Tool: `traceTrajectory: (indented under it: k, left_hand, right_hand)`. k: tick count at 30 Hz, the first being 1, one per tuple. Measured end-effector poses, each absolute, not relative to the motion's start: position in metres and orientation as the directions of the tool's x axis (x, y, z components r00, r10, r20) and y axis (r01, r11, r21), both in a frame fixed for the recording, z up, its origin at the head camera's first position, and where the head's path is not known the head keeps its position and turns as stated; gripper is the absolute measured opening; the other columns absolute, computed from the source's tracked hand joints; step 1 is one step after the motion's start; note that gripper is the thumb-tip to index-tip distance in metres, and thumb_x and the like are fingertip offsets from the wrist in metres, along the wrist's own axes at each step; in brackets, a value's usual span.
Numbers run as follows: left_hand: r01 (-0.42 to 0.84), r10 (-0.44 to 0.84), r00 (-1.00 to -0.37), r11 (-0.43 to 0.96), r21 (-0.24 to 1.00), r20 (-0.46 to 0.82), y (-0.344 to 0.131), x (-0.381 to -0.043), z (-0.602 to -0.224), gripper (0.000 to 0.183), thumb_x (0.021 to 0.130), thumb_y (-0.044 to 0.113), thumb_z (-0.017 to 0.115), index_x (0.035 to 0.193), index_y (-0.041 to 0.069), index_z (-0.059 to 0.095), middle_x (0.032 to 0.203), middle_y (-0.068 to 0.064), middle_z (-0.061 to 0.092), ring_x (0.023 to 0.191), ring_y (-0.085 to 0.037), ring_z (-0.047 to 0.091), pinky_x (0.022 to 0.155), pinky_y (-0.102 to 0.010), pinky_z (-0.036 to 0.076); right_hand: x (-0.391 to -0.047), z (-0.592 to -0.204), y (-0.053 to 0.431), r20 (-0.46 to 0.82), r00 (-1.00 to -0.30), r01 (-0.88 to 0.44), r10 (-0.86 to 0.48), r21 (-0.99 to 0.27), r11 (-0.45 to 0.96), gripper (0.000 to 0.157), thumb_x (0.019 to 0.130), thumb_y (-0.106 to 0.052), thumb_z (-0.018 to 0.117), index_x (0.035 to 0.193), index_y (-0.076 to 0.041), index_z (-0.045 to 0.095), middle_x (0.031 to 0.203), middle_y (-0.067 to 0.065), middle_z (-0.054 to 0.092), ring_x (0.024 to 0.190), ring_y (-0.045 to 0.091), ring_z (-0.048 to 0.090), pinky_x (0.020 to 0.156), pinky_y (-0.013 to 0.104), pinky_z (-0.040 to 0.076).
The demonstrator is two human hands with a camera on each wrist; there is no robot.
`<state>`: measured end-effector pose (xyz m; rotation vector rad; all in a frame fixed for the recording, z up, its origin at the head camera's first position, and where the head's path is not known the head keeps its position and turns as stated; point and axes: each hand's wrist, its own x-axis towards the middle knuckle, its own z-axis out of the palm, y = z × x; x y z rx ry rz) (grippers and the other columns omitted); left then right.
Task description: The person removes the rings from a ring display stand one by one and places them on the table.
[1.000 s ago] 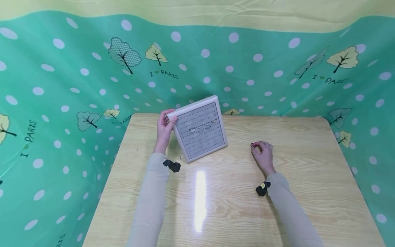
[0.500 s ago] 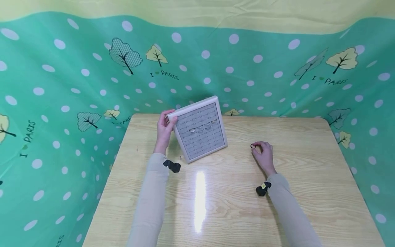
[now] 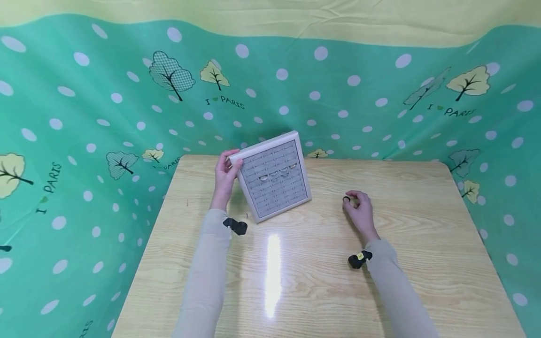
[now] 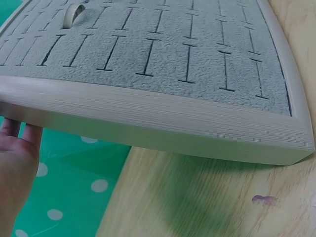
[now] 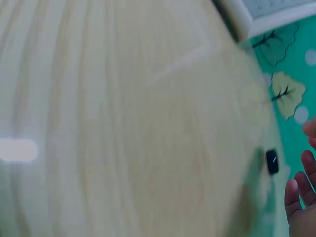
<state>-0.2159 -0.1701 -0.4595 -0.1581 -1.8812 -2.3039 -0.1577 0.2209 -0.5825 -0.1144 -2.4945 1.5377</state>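
Observation:
A ring display tray (image 3: 276, 176), with a pale frame and slotted grey padding, is propped up at a tilt. My left hand (image 3: 224, 178) grips it by the upper left corner, thumb on the front. Several silver rings (image 3: 264, 178) sit in a row across its middle; one silver ring (image 4: 73, 16) shows close up in the left wrist view. On the table to the right stands a black ring (image 5: 272, 162), upright on its edge. Beside it is my right hand (image 3: 360, 211), thumb and fingers parted around the ring's near side; the right wrist view shows a gap between fingers and ring.
The wooden table (image 3: 313, 281) carries a bright light reflection in front of the tray. A small purple mark (image 4: 265, 200) lies on the wood near the tray's lower left. A green dotted curtain (image 3: 270, 89) encloses the back and sides.
My right thumb and fingers have come off the black ring and spread, the hand shifting slightly. The ring stays standing on the table. My left hand and the tray hold still.

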Motion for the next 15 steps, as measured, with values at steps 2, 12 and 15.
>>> traceTrajectory:
  k: [2,12,15]
  left_hand:
    - [0.188,-0.058,-0.982,-0.199,0.962,0.18,-0.17,-0.216,-0.46,0.038,0.094,0.001,0.059,0.127,-0.009,0.045,0.102,0.001,0.067,0.087,-0.014,0.065,0.075,-0.03,0.058]
    - [0.175,-0.055,-0.984,-0.219,0.96,0.167,-0.168,-0.216,-0.46,0.037,0.094,0.0,0.059,0.127,-0.009,0.045,0.102,0.001,0.067,0.087,-0.014,0.065,0.075,-0.029,0.058]
    - [0.181,-0.056,-0.983,-0.217,0.959,0.172,-0.169,-0.218,-0.46,0.037,0.094,-0.001,0.059,0.127,-0.009,0.044,0.103,0.0,0.067,0.088,-0.015,0.065,0.074,-0.029,0.058]
  right_hand:
    - [-0.157,-0.578,0.216,0.138,-0.978,-0.056,0.157,-0.897,0.438,0.025,0.089,-0.002,0.062,0.113,0.003,0.06,0.111,0.02,0.051,0.093,0.031,0.046,0.069,0.022,0.038]
    - [-0.162,-0.561,0.182,0.198,-0.977,-0.15,0.081,-0.905,0.398,0.027,0.087,0.001,0.063,0.114,0.004,0.06,0.114,0.019,0.054,0.106,0.029,0.045,0.083,0.036,0.039]
    - [-0.166,-0.553,0.172,0.207,-0.975,-0.165,0.076,-0.911,0.378,0.027,0.087,0.001,0.063,0.114,0.004,0.06,0.114,0.019,0.055,0.107,0.029,0.046,0.083,0.039,0.041]
